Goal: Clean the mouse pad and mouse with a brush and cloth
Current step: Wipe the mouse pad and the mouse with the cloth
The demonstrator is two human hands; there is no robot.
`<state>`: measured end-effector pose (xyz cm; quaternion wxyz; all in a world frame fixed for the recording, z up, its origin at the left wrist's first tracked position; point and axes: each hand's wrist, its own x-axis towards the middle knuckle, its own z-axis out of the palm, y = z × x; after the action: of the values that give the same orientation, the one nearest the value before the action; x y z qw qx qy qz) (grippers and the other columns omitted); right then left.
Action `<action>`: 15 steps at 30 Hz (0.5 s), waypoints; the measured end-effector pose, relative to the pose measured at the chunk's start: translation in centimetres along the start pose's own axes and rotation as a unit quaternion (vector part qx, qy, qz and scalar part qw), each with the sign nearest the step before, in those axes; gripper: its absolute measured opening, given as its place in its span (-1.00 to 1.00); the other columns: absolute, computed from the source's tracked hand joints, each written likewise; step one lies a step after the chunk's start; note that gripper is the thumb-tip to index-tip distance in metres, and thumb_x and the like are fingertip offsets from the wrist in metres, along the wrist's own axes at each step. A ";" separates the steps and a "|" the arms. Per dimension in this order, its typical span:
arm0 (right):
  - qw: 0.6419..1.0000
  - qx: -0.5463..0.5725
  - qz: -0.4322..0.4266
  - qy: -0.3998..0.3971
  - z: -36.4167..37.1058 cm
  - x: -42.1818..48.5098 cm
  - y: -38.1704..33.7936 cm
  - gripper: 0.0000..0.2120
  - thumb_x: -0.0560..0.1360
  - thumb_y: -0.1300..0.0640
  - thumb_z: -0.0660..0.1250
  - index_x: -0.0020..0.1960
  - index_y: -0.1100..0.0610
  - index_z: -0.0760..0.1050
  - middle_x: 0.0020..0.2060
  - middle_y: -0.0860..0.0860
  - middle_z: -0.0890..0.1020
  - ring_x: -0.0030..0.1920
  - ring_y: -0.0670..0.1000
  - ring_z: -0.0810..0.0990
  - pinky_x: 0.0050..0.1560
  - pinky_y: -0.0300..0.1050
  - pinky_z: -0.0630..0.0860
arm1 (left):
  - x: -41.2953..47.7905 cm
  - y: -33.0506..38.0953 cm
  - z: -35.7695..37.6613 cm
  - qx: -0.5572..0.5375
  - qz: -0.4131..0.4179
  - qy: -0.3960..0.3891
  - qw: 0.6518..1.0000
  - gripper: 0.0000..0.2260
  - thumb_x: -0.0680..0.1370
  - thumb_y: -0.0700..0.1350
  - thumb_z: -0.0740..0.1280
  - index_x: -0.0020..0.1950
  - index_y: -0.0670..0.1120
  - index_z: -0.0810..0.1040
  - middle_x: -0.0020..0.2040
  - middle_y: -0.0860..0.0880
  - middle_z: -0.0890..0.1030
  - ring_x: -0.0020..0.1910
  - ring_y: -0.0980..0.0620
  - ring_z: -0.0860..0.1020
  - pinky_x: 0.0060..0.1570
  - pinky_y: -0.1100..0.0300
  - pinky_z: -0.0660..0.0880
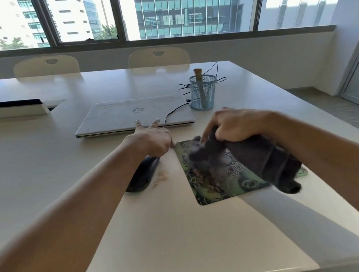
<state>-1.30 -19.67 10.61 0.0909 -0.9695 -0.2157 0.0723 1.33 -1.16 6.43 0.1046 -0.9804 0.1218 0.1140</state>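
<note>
At the table's (186, 236) right edge, the right hand (236, 126) grips a dark cloth (265, 159) above the pad (214, 190), while the left hand (152, 141), fingers spread, rests beside the pad's far-left corner. The mouse (143, 176) lies just left of the pad, long axis running toward the laptop (133, 114). Risk: a loose sweep could scatter the crumbs (161, 178) or nudge the pad off the edge.

A closed white laptop (134, 115) lies at the frame's centre on the pale table (175, 238). Just right of it stands a blue wire-mesh pen cup (203, 92), a thin black cable (201, 81) looped behind it. Two cream chair backs (46, 66) line the table's far edge — tall windows (84, 15) fill the top, showing buildings.
</note>
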 end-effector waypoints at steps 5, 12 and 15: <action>0.997 -0.006 -0.015 0.079 1.7 2.1 -1.1 -0.51 0.44 0.31 0.12 0.24 -0.06 0.52 0.20 0.08 0.57 0.08 0.09 0.50 0.10 -0.16 0.40 | 0.1 -0.4 0.2 0.003 -0.003 -0.009 1.000 -0.39 0.45 -0.39 0.03 0.44 0.03 0.30 0.54 0.03 0.07 0.52 -0.03 -0.21 0.33 -0.35 -0.26; 0.995 -0.069 -0.056 -0.035 2.2 0.3 -0.5 -0.41 0.36 0.31 0.10 0.11 -0.30 0.54 0.13 -0.06 0.57 -0.01 -0.04 0.46 0.03 -0.25 0.32 | 0.3 -0.5 0.0 0.002 -0.010 0.004 1.000 -0.42 0.46 -0.37 0.01 0.39 0.08 0.37 0.54 0.01 0.09 0.52 0.00 -0.18 0.33 -0.36 -0.26; 0.992 -0.049 -0.051 -0.103 0.7 -0.8 0.1 -0.42 0.31 0.34 0.11 -0.01 -0.26 0.61 -0.15 -0.18 0.60 -0.16 -0.12 0.53 -0.18 -0.41 0.45 | 0.4 -0.4 0.0 0.003 -0.011 0.002 1.000 -0.44 0.49 -0.35 0.01 0.38 0.11 0.38 0.54 0.04 0.10 0.52 0.01 -0.17 0.33 -0.36 -0.25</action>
<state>-2.09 -20.00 9.98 0.0237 -0.9479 -0.2764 0.1567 1.84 -0.87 6.44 0.1084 -0.9816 0.1115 0.1108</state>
